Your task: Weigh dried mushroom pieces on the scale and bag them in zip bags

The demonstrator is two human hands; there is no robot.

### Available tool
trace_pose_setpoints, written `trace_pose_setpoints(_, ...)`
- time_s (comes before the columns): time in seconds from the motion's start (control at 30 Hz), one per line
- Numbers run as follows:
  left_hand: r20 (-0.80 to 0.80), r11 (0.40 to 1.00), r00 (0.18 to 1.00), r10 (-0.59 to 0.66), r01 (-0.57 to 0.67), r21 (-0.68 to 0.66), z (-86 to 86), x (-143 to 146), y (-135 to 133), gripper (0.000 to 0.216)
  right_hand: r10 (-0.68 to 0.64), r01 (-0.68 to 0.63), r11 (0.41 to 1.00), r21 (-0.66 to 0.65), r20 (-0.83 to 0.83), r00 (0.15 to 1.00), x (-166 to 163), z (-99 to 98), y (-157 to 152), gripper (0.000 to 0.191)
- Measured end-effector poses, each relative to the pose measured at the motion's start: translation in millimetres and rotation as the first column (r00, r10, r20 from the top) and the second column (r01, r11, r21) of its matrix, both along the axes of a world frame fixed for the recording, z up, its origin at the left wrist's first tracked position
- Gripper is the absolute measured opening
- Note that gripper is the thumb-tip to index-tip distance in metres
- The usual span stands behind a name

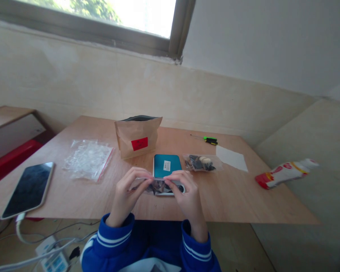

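My left hand (128,192) and my right hand (185,193) together pinch the top edge of a small clear plastic bag (158,187) with dark pieces inside, held just above the wooden table (243,200). Both hands have their fingers closed on the bag. Right behind it lies a small teal scale (167,166) with a white label. A second clear bag of dark pieces (201,163) lies to the right of the scale. A brown paper pouch with a red label (137,138) stands upright behind.
A stack of empty zip bags (87,158) lies at left, a phone (30,189) on a cable at the left edge. A green-handled screwdriver (208,140) and a white paper (231,158) lie at back right. A red and white wrapper (285,173) overhangs the right edge.
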State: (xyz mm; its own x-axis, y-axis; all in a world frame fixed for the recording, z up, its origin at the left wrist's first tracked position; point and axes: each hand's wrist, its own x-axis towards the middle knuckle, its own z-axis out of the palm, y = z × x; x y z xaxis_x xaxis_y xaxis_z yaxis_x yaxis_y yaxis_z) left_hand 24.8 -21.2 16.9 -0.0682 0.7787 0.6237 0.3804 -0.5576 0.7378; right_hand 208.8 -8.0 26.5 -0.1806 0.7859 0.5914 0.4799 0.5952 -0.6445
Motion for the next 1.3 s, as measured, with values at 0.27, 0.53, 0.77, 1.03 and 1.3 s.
trace_pose_setpoints(0.27,-0.009,0.999,1.0,-0.028,0.028,-0.036,2.7,4,-1,0.008,-0.073,0.073,0.994,0.076,0.002,0.997,0,3.0,-4,0.018)
trace_pose_setpoints(0.53,0.009,0.999,0.999,-0.049,0.049,-0.021,4.6,10,-2,0.004,-0.085,0.085,0.996,-0.002,-0.002,0.996,2,3.7,-6,0.016)
trace_pose_setpoints(0.77,-0.017,0.997,0.997,-0.074,0.074,-0.004,3.7,12,-1,0.002,0.072,-0.072,0.996,-0.055,-0.002,0.997,3,11.7,-7,0.012)
trace_pose_setpoints(1.03,-0.013,0.997,0.997,-0.081,0.081,0.005,3.5,13,-1,0.004,0.004,-0.003,0.999,0.035,-0.021,1.0,-4,3.2,-6,0.013)
trace_pose_setpoints(1.3,0.04,0.996,0.998,-0.054,0.057,-0.07,3.9,17,-5,0.007,-0.107,0.108,0.99,0.095,-0.017,0.994,-6,-3.4,-5,0.021)
